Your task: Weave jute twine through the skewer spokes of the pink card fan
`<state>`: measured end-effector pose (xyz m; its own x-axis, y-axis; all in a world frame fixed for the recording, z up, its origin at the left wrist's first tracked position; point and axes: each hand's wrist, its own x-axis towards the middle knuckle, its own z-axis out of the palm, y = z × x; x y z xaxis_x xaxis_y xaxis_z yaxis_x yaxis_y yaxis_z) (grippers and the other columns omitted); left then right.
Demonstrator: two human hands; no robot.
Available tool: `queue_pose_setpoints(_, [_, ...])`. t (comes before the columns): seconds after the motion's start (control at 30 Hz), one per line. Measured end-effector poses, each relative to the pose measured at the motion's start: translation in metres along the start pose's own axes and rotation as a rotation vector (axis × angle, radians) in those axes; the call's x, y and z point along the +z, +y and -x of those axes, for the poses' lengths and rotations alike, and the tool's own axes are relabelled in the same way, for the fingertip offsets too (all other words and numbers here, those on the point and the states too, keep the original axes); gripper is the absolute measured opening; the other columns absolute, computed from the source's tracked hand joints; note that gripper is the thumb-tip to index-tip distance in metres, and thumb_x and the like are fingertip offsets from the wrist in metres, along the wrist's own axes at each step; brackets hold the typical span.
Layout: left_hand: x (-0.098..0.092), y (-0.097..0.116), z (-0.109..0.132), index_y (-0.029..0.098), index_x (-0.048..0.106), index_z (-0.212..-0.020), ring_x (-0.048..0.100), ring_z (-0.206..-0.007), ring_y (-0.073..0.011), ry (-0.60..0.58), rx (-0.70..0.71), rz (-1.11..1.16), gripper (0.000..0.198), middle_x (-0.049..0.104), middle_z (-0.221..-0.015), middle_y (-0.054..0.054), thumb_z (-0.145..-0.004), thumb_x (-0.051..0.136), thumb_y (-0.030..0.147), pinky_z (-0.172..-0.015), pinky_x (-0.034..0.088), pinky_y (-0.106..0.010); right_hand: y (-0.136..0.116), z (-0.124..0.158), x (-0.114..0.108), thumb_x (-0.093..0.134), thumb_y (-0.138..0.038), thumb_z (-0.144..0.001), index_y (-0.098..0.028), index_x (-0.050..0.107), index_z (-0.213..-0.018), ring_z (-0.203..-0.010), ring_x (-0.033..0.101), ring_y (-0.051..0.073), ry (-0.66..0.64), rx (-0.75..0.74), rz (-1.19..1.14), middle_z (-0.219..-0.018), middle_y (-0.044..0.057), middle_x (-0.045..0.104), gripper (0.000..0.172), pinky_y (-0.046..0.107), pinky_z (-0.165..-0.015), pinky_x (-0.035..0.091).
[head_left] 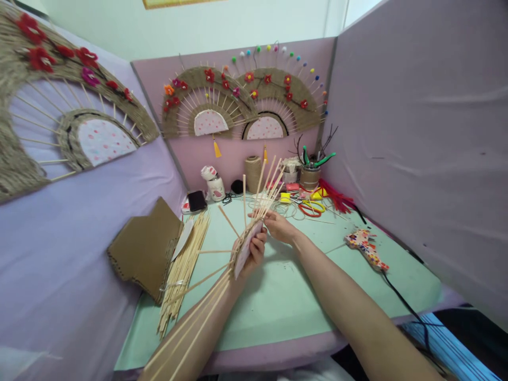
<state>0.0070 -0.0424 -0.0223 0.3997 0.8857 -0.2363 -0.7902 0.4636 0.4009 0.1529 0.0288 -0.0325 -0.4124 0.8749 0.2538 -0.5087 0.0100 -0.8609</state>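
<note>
My left hand [253, 253] is closed around a half-made fan [245, 247]: a pale dotted semicircle of card with thin wooden sticks fanning out from it, held upright over the green mat [286, 296]. Some sticks run back along my left forearm, others point up and away. My right hand [280, 226] sits just right of the fan's top edge, fingers pinched on twine or a stick there; what exactly they grip is hidden.
A bundle of wooden skewers [183, 267] and corrugated cardboard pieces [146, 248] lie at the left. A twine spool [253, 173], a tool cup [310, 176], scissors [311, 208] and a patterned glue gun [367, 247] with cord sit behind and right. Finished fans [242, 103] hang on the purple partitions.
</note>
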Motion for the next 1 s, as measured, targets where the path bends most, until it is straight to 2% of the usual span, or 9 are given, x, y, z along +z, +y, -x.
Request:
queue_pose_setpoints(0.1, [0.007,-0.008,0.007,0.023,0.046,-0.118,0.055,-0.051,-0.0023,-0.068,-0.232,0.136,0.034,0.057,-0.072,0.001,-0.085,0.048,0.015,-0.046,0.043,-0.004,-0.005,0.008,0.006,0.08,-0.036,-0.056,-0.018,0.065,-0.093,-0.067,0.06,0.012,-0.098,0.147,-0.119,-0.084,0.003,0.069,0.044,0.021,-0.058,0.046])
queue_pose_setpoints(0.2, [0.013,-0.007,0.01,0.023,0.044,-0.118,0.054,-0.048,-0.0013,-0.103,-0.286,0.205,0.033,0.056,-0.069,0.003,-0.087,0.044,0.012,-0.044,0.042,-0.002,-0.006,0.012,0.011,0.082,-0.029,-0.052,-0.015,0.065,-0.08,-0.057,0.057,0.01,-0.117,0.178,-0.182,-0.066,0.0,0.066,0.035,0.02,-0.053,0.045])
queue_pose_setpoints(0.3, [0.013,0.003,0.009,0.02,0.043,-0.122,0.055,-0.052,-0.0018,-0.146,-0.291,0.23,0.036,0.058,-0.07,0.001,-0.087,0.043,0.013,-0.045,0.042,-0.002,-0.005,0.008,0.015,0.08,-0.025,-0.057,-0.016,0.063,-0.072,-0.049,0.053,0.008,-0.021,0.14,-0.215,-0.056,-0.003,0.062,0.025,0.017,-0.049,0.044])
queue_pose_setpoints(0.4, [0.011,0.015,0.003,0.016,0.045,-0.124,0.057,-0.056,-0.004,-0.163,-0.275,0.12,0.038,0.06,-0.072,-0.001,-0.086,0.044,0.017,-0.048,0.045,-0.007,-0.003,0.0,0.015,0.076,-0.028,-0.063,-0.017,0.062,-0.072,-0.054,0.057,0.008,0.164,0.024,-0.286,-0.062,-0.002,0.065,0.02,0.017,-0.052,0.047])
queue_pose_setpoints(0.53, [0.009,0.016,-0.01,0.013,0.057,-0.107,0.058,-0.059,-0.0076,-0.011,-0.105,-0.234,0.029,0.061,-0.071,-0.003,-0.077,0.052,0.012,-0.05,0.044,-0.014,-0.001,-0.01,0.006,0.075,-0.03,-0.065,-0.023,0.061,-0.08,-0.073,0.064,0.011,0.476,-0.185,-0.33,-0.078,-0.003,0.07,0.022,0.022,-0.067,0.052])
queue_pose_setpoints(0.63, [0.011,0.007,-0.021,0.017,0.06,-0.094,0.054,-0.062,-0.0071,0.153,0.203,-0.486,0.028,0.063,-0.079,-0.003,-0.067,0.066,0.011,-0.052,0.038,-0.016,0.0,-0.012,0.001,0.075,-0.032,-0.065,-0.024,0.057,-0.076,-0.074,0.064,0.012,0.61,-0.24,-0.277,-0.076,-0.004,0.069,0.022,0.026,-0.067,0.053])
queue_pose_setpoints(0.73, [0.02,0.003,-0.032,0.022,0.062,-0.092,0.052,-0.069,-0.009,0.193,0.329,-0.56,0.032,0.064,-0.088,-0.003,-0.062,0.074,0.019,-0.055,0.033,-0.019,0.002,-0.012,0.005,0.075,-0.034,-0.064,-0.023,0.055,-0.074,-0.068,0.064,0.014,0.665,-0.232,-0.244,-0.075,-0.002,0.069,0.024,0.027,-0.062,0.053])
queue_pose_setpoints(0.83, [0.034,0.008,-0.046,0.025,0.063,-0.087,0.052,-0.079,-0.0114,0.188,0.352,-0.556,0.027,0.064,-0.097,-0.001,-0.063,0.075,0.027,-0.063,0.032,-0.022,0.002,-0.01,0.014,0.076,-0.033,-0.062,-0.022,0.056,-0.076,-0.067,0.064,0.014,0.662,-0.215,-0.257,-0.077,0.0,0.069,0.027,0.027,-0.06,0.053])
queue_pose_setpoints(1.0, [0.042,0.009,-0.07,0.022,0.062,-0.086,0.056,-0.077,-0.0112,0.091,0.377,-0.307,0.028,0.065,-0.086,0.002,-0.061,0.076,0.022,-0.072,0.036,-0.026,0.001,-0.01,0.023,0.076,-0.032,-0.06,-0.022,0.057,-0.074,-0.07,0.063,0.013,0.614,-0.212,-0.27,-0.078,-0.001,0.068,0.026,0.025,-0.06,0.053])
